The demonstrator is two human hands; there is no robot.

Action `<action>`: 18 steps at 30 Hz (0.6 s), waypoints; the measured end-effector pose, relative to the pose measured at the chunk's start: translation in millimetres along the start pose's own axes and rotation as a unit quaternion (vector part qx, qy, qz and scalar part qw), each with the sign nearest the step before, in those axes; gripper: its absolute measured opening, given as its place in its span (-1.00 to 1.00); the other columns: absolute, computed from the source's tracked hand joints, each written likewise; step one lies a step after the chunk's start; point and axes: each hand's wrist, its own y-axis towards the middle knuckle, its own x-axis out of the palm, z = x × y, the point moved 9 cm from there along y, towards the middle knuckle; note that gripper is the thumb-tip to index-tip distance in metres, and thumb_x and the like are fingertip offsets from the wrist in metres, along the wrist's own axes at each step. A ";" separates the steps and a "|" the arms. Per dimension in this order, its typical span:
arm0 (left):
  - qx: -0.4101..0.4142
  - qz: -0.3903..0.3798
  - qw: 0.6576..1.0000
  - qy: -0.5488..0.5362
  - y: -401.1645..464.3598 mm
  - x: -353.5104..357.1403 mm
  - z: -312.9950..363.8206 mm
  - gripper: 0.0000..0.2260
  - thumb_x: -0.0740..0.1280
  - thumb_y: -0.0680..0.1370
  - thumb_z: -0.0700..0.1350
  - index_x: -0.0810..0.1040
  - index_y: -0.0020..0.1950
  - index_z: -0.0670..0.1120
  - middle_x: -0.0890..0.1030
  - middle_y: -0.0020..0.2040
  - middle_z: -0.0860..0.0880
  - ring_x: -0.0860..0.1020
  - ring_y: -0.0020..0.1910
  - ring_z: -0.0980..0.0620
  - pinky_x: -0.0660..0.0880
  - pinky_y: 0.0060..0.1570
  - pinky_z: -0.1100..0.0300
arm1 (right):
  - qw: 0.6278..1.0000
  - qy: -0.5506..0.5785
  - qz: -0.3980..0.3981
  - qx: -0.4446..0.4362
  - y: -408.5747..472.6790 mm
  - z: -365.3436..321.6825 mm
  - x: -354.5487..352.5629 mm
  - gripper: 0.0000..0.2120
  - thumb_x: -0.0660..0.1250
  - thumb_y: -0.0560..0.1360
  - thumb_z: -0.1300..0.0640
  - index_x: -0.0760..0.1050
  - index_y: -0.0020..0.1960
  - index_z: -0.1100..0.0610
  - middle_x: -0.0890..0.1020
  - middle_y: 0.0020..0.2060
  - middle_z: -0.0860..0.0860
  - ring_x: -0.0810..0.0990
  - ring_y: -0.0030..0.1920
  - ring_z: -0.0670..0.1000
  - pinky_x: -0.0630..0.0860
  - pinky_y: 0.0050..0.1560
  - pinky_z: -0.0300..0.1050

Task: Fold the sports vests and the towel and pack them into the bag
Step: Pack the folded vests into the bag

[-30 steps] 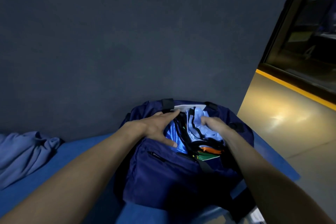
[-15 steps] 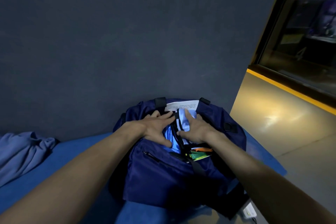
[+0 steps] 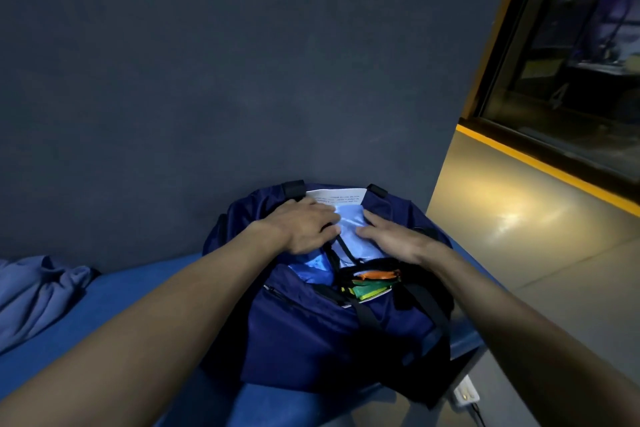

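Pressing light-blue satin sports vest (image 3: 349, 236) down into open navy fabric bag (image 3: 311, 329) on blue counter (image 3: 114, 291); left hand (image 3: 304, 229) and right hand (image 3: 394, 237) lying flat, fingers straight, gripping nothing. Orange and green folded vests (image 3: 372, 282) already packed. Crumpled grey-blue towel (image 3: 38, 295) remaining unfolded on counter, well apart from bag.

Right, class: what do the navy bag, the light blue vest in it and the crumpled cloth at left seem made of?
Navy bag: probably nylon-like woven synthetic, faint sheen, crisp creases. Light blue vest: likely glossy polyester, bright highlights under both hands. Crumpled cloth: matte, soft, rounded folds, perhaps cotton or towelling; too dim to be sure.
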 end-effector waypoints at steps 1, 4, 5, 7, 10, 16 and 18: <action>-0.014 0.008 1.000 -0.007 1.8 -4.0 0.7 -0.54 0.00 0.67 0.27 0.46 0.42 0.09 0.42 0.49 0.03 0.29 0.47 -0.07 0.30 0.35 -0.08 | 1.000 -0.029 -0.008 0.002 -8.3 9.2 -5.6 -0.31 0.14 0.64 -0.24 -0.03 0.67 -0.09 0.09 0.63 -0.12 0.08 0.62 -0.02 0.02 0.56 -0.09; -0.024 0.064 0.997 0.020 9.6 -22.7 19.1 -0.51 0.06 0.63 0.33 0.61 0.09 0.01 0.62 0.17 -0.05 0.41 0.30 -0.10 0.37 0.21 -0.03 | 0.982 -0.178 -0.061 0.025 -31.2 23.7 -4.6 -0.45 -0.07 0.68 -0.22 0.11 0.64 -0.10 0.22 0.60 -0.12 0.18 0.59 0.02 0.11 0.45 -0.05; -0.024 0.080 0.996 0.035 12.4 -26.9 27.6 -0.49 0.08 0.62 0.34 0.61 0.02 -0.02 0.62 0.12 -0.07 0.42 0.27 -0.11 0.37 0.18 -0.02 | 0.972 -0.227 -0.062 0.018 -34.9 21.3 -5.2 -0.47 -0.15 0.70 -0.18 0.21 0.59 -0.05 0.32 0.56 -0.07 0.25 0.55 0.04 0.13 0.41 0.00; -0.030 0.062 0.996 0.051 17.7 -22.1 39.2 -0.44 0.12 0.57 0.40 0.61 0.18 -0.01 0.57 0.19 -0.07 0.38 0.28 -0.12 0.36 0.23 -0.04 | 0.951 -0.303 -0.057 0.006 -37.9 14.8 -9.6 -0.49 -0.23 0.69 -0.11 0.37 0.41 0.00 0.49 0.36 0.00 0.36 0.44 0.09 0.11 0.39 0.09; -0.038 -0.006 0.999 0.037 19.6 -3.1 36.3 -0.36 0.15 0.52 0.46 0.44 0.47 0.13 0.46 0.35 -0.04 0.30 0.38 -0.12 0.33 0.35 -0.08 | 0.907 -0.413 -0.075 -0.007 -41.4 18.9 -12.4 -0.58 -0.16 0.66 -0.07 0.48 0.11 -0.04 0.57 0.18 0.05 0.36 0.24 0.05 0.12 0.31 0.08; -0.022 -0.011 1.000 0.011 15.7 7.7 24.4 -0.35 0.17 0.49 0.49 0.36 0.51 0.24 0.40 0.40 0.02 0.28 0.36 -0.09 0.38 0.32 -0.08 | 0.922 -0.380 0.012 -0.072 -62.7 9.4 -74.6 -0.49 0.17 0.62 -0.15 0.31 -0.42 0.09 0.49 -0.39 0.02 0.49 -0.19 0.04 0.28 0.29 0.07; -0.019 -0.010 1.000 0.003 15.9 11.4 22.8 -0.37 0.17 0.49 0.49 0.39 0.48 0.24 0.40 0.40 0.03 0.28 0.35 -0.08 0.38 0.32 -0.08 | 0.911 -0.403 0.037 -0.083 -69.0 3.8 -92.2 -0.50 0.13 0.63 -0.16 0.36 -0.40 0.07 0.59 -0.30 0.08 0.51 -0.13 0.02 0.24 0.28 0.05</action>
